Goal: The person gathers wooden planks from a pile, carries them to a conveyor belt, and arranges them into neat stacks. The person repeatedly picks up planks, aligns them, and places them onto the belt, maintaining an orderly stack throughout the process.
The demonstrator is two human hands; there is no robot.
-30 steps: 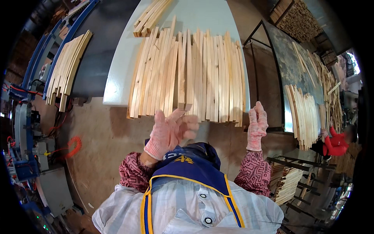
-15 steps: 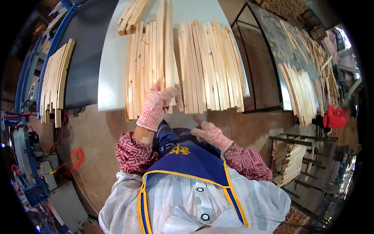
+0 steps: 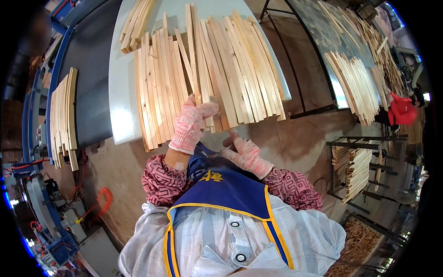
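Note:
Rows of pale wooden strips lie side by side on a light grey table, pointing away from me. My left hand, in a pink-and-white knit glove, is closed around the near ends of a couple of wooden strips at the middle of the row. One of these leans at a slant against its neighbours. Just below the near ends of the right-hand strips, my right hand hovers in front of the blue apron. It wears the same glove, its fingers are apart, and nothing shows in it.
A small stack of strips sits at the table's far left. Left of it, a dark belt carries more strips. Rightward stand a black-framed table with wood, a metal rack and a person in red.
The strips in my left hand have settled lower between the two groups, and the gap there has narrowed. My right hand stays near the apron. The whole view has shifted slightly.

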